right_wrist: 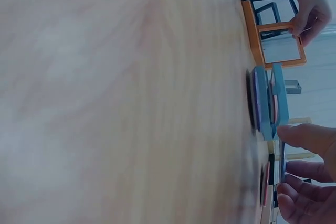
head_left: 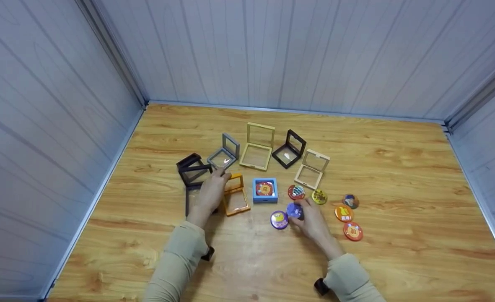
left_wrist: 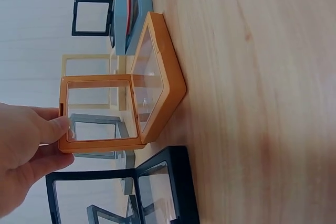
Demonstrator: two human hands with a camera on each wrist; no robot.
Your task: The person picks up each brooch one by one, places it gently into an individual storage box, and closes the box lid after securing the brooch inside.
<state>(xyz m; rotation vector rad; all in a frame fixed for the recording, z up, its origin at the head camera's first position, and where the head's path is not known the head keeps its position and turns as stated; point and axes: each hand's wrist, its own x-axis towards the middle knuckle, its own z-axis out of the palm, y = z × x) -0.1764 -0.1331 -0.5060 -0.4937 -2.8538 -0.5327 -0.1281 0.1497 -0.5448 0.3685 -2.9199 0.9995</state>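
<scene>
My left hand (head_left: 211,191) pinches the upper edge of the raised lid of an orange display frame (left_wrist: 173,77), thumb on one side and fingers on the other. The frame stands open on the table, its clear film panes bare. My right hand (head_left: 315,222) holds a round blue-purple pin badge (head_left: 294,211) by its rim between thumb and fingers; the right wrist view shows that badge edge-on. Just left of it lies a purple badge (head_left: 279,219) with a yellow figure. Between the hands sits a light blue display frame (head_left: 265,200) with a red badge (head_left: 265,188) inside.
Open display frames stand in an arc behind: grey (head_left: 222,159), pale yellow (head_left: 254,157), black (head_left: 287,156) and cream (head_left: 308,177). Dark frames (head_left: 186,172) crowd my left hand. Around the right hand lie red-rimmed (head_left: 296,191), yellow (head_left: 319,196), dark (head_left: 350,201), orange (head_left: 344,213) and red (head_left: 353,231) badges.
</scene>
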